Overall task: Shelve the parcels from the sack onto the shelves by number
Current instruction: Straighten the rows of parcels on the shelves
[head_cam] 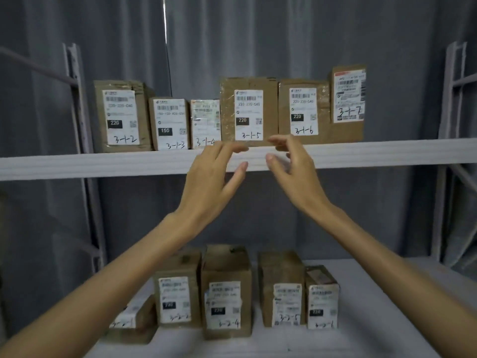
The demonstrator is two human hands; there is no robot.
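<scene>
Both hands reach up to the front edge of the upper shelf (103,164), just below the parcel marked 3-1-5 (249,112). The left hand (211,174) and the right hand (294,166) are a little apart, fingers loosely spread and lightly bent, holding nothing; their fingertips lie at the parcel's lower front edge, and whether they touch it cannot be told.

The 3-1-5 parcel stands upright in a row of six on the upper shelf, its front face near the shelf lip. On its left is parcel 3-1-4 (205,124), on its right parcel 3-1-6 (303,111), both close against it. Parcel 3-1-2 (120,116) ends the row at the left, near the left upright (77,99). Parcel 3-1-7 (348,102) ends it at the right, with bare shelf between it and the right upright (449,94).

On the lower shelf (374,306) stand more labelled parcels (227,293), with bare board to their right and in front.
</scene>
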